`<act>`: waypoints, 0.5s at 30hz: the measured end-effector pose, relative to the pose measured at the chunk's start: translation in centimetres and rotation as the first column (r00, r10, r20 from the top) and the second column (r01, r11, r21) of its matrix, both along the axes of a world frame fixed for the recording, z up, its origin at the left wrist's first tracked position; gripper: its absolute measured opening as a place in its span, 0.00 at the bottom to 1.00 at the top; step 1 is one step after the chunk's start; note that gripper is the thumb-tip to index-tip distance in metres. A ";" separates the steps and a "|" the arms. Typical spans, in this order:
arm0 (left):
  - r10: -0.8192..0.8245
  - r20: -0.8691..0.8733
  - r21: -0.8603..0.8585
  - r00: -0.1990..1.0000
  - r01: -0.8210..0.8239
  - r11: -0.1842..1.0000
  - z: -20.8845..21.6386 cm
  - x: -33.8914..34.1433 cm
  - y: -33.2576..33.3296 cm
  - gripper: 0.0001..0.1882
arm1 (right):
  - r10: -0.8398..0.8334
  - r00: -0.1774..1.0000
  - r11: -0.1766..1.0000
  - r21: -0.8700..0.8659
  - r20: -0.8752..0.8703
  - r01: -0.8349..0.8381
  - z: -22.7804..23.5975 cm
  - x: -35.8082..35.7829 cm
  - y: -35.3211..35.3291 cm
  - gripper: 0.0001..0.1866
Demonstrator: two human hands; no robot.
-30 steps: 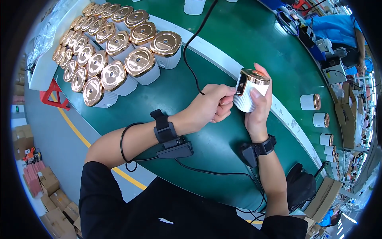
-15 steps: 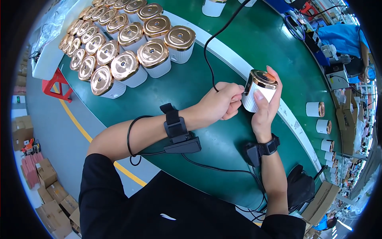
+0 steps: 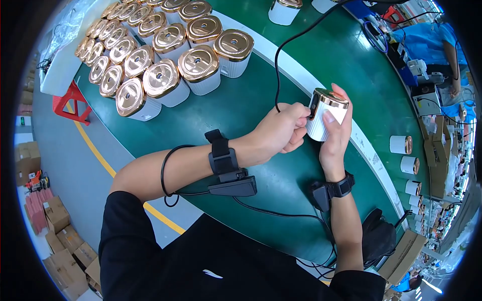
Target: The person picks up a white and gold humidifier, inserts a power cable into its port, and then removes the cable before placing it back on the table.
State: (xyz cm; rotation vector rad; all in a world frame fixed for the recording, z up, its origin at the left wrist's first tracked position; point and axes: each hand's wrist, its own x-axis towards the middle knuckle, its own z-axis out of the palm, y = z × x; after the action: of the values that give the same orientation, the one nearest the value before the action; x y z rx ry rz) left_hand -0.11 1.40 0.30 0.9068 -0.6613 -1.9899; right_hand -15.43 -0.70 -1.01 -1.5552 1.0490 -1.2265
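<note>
A ribbed white canister point(image 3: 327, 116) with a shiny rose-gold top stands tilted between my hands, a dark panel on its left side. My right hand point(image 3: 335, 144) wraps round it from the right, thumb on the front and fingers behind. The fingers of my left hand point(image 3: 282, 129) are pinched at the dark panel. A black cable point(image 3: 277, 70) drops from above into that left hand; its end is hidden by the fingers. Both wrists wear black straps with small black boxes.
Rows of similar gold-topped canisters point(image 3: 198, 63) stand on the green table point(image 3: 216, 120) at the far left. Beyond a white rail point(image 3: 369, 150), more canisters point(image 3: 400, 144) sit on a green belt. A red stool point(image 3: 73, 105) is at left, a black bag point(image 3: 379, 236) at right.
The view has shifted slightly. The canisters on the belt at the top have moved to the right. My hands keep the same hold, the left still pinched at the canister's dark panel.
</note>
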 end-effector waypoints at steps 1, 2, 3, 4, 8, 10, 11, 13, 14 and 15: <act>0.004 -0.017 -0.003 1.000 -0.004 1.000 -0.1 0.0 0.1 0.22 | -0.004 1.000 1.000 -0.010 0.001 0.004 0.0 0.1 0.1 0.32; 0.003 -0.016 -0.001 1.000 -0.003 1.000 -0.1 -0.1 0.0 0.22 | -0.009 1.000 1.000 -0.021 0.002 0.009 -0.1 0.1 0.2 0.32; -0.008 -0.011 -0.022 1.000 0.008 1.000 -0.1 -0.1 0.0 0.21 | -0.010 1.000 1.000 -0.019 0.003 0.010 -0.1 0.1 0.2 0.32; -0.020 -0.006 -0.042 1.000 0.020 0.999 -0.2 -0.1 -0.1 0.21 | -0.009 1.000 1.000 0.009 0.028 0.009 -0.1 0.0 0.2 0.32; -0.046 -0.006 -0.066 0.999 0.046 0.997 -0.1 -0.2 -0.1 0.21 | -0.006 0.996 0.998 0.069 0.088 0.000 -0.2 -0.2 0.2 0.32; -0.055 -0.009 -0.071 0.998 0.054 0.996 -0.3 -0.2 -0.3 0.21 | 0.011 0.994 0.997 0.081 0.106 -0.020 -0.2 -0.4 0.1 0.33; -0.081 -0.091 -0.052 0.993 0.076 0.996 -0.6 0.0 -0.6 0.21 | 0.009 0.994 0.997 0.077 0.105 -0.017 -0.3 -0.7 -0.2 0.33; -0.116 -0.252 -0.018 0.961 0.115 0.993 -1.0 0.4 -0.8 0.22 | -0.141 0.980 0.976 -0.183 -0.142 0.114 -0.4 -2.1 -0.7 0.32; -0.100 -0.249 -0.024 0.963 0.097 0.995 -1.0 0.8 -1.0 0.22 | -0.222 0.945 0.936 -0.324 -0.242 0.137 -0.4 -2.9 -1.6 0.32; -0.078 -0.264 -0.010 0.961 0.078 0.997 -1.0 1.1 -1.2 0.22 | -0.295 0.953 0.926 -0.264 -0.063 0.269 -0.1 -4.2 -2.3 0.29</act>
State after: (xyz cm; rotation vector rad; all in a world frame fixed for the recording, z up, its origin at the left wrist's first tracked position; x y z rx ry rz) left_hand 0.95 0.25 -0.69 0.6071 -0.5516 -2.1328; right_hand -19.59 -3.05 -1.07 -1.7170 1.2557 -1.5416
